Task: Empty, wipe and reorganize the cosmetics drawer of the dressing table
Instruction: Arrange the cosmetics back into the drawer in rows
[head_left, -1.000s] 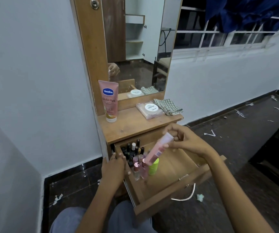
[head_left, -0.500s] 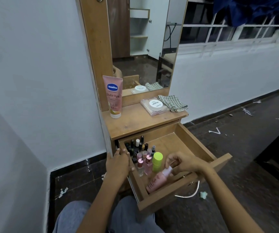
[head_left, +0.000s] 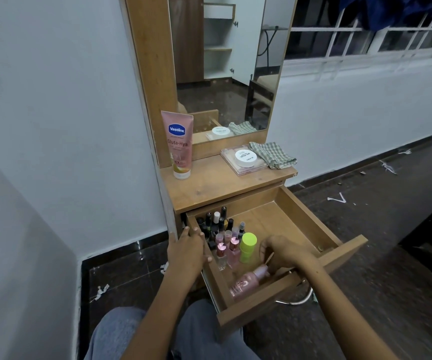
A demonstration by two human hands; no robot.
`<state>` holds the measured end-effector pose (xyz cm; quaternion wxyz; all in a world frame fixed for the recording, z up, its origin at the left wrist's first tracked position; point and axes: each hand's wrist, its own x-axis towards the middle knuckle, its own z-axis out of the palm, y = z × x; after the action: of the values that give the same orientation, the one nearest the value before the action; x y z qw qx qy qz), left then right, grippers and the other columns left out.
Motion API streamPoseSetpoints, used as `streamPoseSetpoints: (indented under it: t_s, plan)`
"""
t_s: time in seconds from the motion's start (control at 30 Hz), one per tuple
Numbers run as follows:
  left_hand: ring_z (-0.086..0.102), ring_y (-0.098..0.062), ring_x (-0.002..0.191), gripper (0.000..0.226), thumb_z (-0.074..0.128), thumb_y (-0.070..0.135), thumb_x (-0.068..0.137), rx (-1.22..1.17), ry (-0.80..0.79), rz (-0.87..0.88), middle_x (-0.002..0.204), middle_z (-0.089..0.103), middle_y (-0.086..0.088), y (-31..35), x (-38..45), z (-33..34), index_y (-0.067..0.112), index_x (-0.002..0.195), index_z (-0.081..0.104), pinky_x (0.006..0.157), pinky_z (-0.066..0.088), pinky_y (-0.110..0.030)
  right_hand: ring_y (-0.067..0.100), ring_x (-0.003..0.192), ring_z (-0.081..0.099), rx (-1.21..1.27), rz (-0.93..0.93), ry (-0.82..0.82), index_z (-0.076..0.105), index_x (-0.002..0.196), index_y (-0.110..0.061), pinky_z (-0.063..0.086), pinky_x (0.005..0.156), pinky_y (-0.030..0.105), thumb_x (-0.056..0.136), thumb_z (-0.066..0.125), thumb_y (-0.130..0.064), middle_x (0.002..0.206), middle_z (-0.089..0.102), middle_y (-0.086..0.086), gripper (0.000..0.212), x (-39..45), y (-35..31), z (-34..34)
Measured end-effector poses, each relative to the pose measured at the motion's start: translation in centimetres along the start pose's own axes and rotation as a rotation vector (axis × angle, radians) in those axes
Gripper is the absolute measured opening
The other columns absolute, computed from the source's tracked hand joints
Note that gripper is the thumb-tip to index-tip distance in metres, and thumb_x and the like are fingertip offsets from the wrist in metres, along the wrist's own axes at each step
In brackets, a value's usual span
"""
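Observation:
The wooden drawer (head_left: pixel 311 222) of the dressing table stands pulled out. Several nail polish bottles (head_left: pixel 216 224) stand upright in its back left corner, with a green-capped bottle (head_left: pixel 248 246) beside them. A pink tube (head_left: pixel 246 281) lies on its side against the drawer's front wall. My right hand (head_left: pixel 286 253) is inside the drawer, its curled fingers on the tube's cap end. My left hand (head_left: pixel 187 252) grips the drawer's left wall, thumb inside.
On the tabletop (head_left: pixel 214 183) stand a pink Vaseline tube (head_left: pixel 178 144), a clear palette with a white jar (head_left: pixel 246 158) on it, and a checked cloth (head_left: pixel 272 154). A mirror (head_left: pixel 225 74) rises behind. A metal handle (head_left: pixel 298 300) hangs from the drawer front. Paper scraps litter the dark floor.
My right hand carried the pink tube down from above the drawer and laid it on its side at the drawer's front. My left hand stayed on the drawer's left wall.

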<state>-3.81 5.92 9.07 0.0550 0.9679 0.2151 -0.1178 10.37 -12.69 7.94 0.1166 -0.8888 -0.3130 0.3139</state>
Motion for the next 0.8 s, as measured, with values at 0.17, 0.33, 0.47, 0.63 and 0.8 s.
streamPoseSetpoints:
  t_s: [0.17,0.33,0.47,0.63,0.8]
  plan:
    - [0.016,-0.020,0.146,0.062,0.056,0.041,0.092,0.033,0.014,-0.004,0.155,0.029,-0.002,0.2,0.3,-0.1,0.018,0.145,0.036,0.116,0.012,-0.047,0.020,0.094,0.065,0.011,0.027,0.033,0.060,0.073,-0.019,0.055,0.088,0.035,0.070,0.077,0.003,0.101,0.071,0.008,0.028,-0.1,0.1,-1.2]
    - [0.031,-0.020,0.139,0.049,0.063,0.039,0.088,0.050,0.035,-0.014,0.142,0.047,-0.004,0.4,0.6,-0.4,0.019,0.131,0.054,0.113,0.016,-0.046,0.012,0.079,0.066,0.159,-0.052,0.350,0.065,0.074,-0.017,0.056,0.081,0.034,0.072,0.080,-0.010,0.085,0.072,0.003,0.017,0.6,-1.3,-4.5]
    - [0.034,-0.018,0.137,0.047,0.065,0.039,0.087,0.076,0.026,-0.031,0.138,0.051,-0.003,0.5,1.0,-0.5,0.019,0.128,0.056,0.114,0.016,-0.045,0.013,0.082,0.063,0.198,-0.148,0.674,0.065,0.079,-0.019,0.054,0.077,0.037,0.079,0.075,-0.025,0.083,0.067,-0.006,0.011,2.8,-3.6,-6.2]
    - [0.040,-0.017,0.133,0.044,0.064,0.042,0.086,0.086,0.033,-0.024,0.134,0.054,-0.002,0.4,1.1,-0.5,0.020,0.124,0.058,0.114,0.018,-0.045,0.022,0.108,0.057,0.164,-0.176,0.920,0.061,0.113,-0.012,0.050,0.088,0.039,0.086,0.064,-0.025,0.117,0.062,0.006,0.030,8.2,-6.7,-8.4]
    - [0.040,-0.017,0.133,0.052,0.066,0.039,0.086,0.042,0.047,-0.042,0.136,0.053,-0.005,0.3,1.0,-0.4,0.016,0.130,0.051,0.115,0.015,-0.044,0.032,0.134,0.035,0.018,-0.084,0.879,0.052,0.126,-0.007,0.032,0.108,0.041,0.091,0.058,-0.034,0.144,0.041,0.015,0.045,12.7,-7.8,-9.8]
